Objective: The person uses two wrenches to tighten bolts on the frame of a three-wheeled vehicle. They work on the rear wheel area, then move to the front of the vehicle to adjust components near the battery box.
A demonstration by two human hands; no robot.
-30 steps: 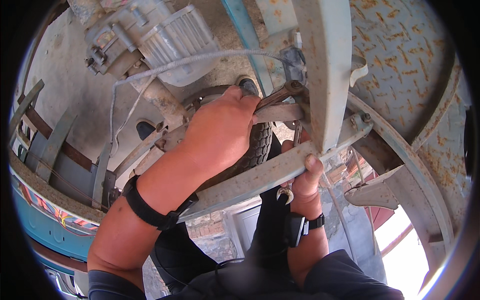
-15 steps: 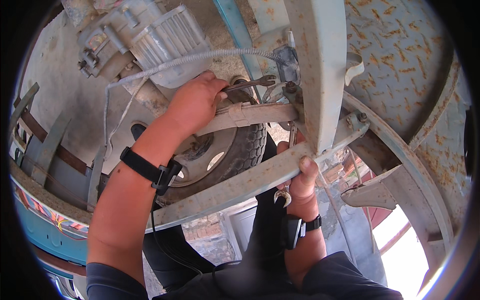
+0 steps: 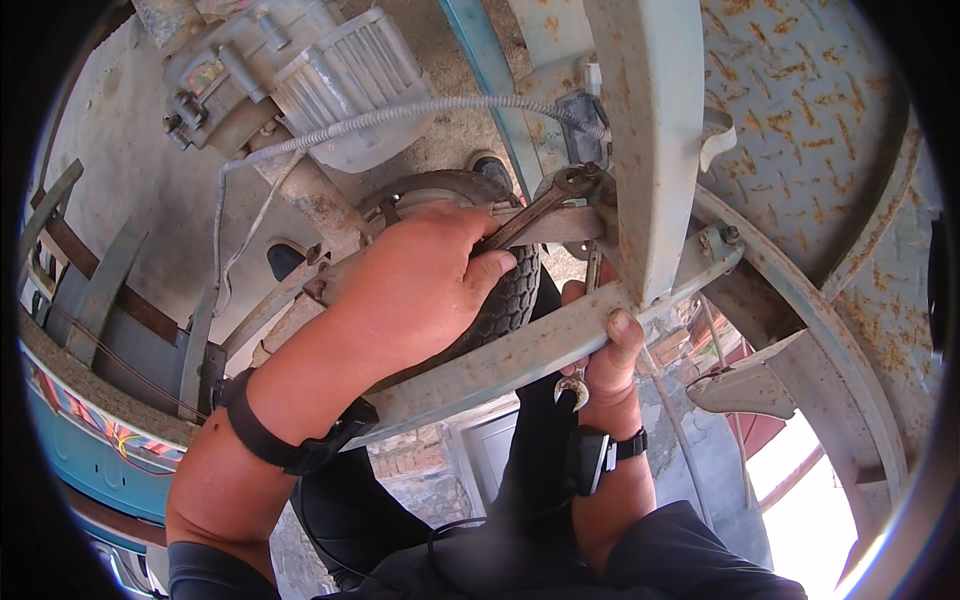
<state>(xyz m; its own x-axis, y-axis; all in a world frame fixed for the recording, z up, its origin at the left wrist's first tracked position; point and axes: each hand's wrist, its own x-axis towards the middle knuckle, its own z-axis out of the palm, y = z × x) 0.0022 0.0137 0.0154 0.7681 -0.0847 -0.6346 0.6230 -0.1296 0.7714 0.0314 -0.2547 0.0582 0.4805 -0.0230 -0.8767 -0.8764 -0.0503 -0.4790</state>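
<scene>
Rightward swung the left hand since half a second earlier, carrying its dark steel open-ended wrench from free air back to the dark, stubby bolt right of centre in the upper frame. The right hand, below it, had hardly shifted.

The left fingers were clenched around the wrench handle. The right fingers, partly hidden behind the pale grey, rust-flecked metal beam, appeared to grasp a shinier steel wrench, the thumb pressed against the beam.

As judged from the joint, the work was under way but unfinished: the bolt still stood in its bracket beside the pale painted metal upright, and its tightness could not be told.

The flat, grey leaf spring ran in below the left wrench, above a black, block-treaded rubber tyre. Ribbed, dusty metal shaped the motor housing at upper left; raised, rust-orange ridges roughened the blue-grey tread plate at upper right.
</scene>
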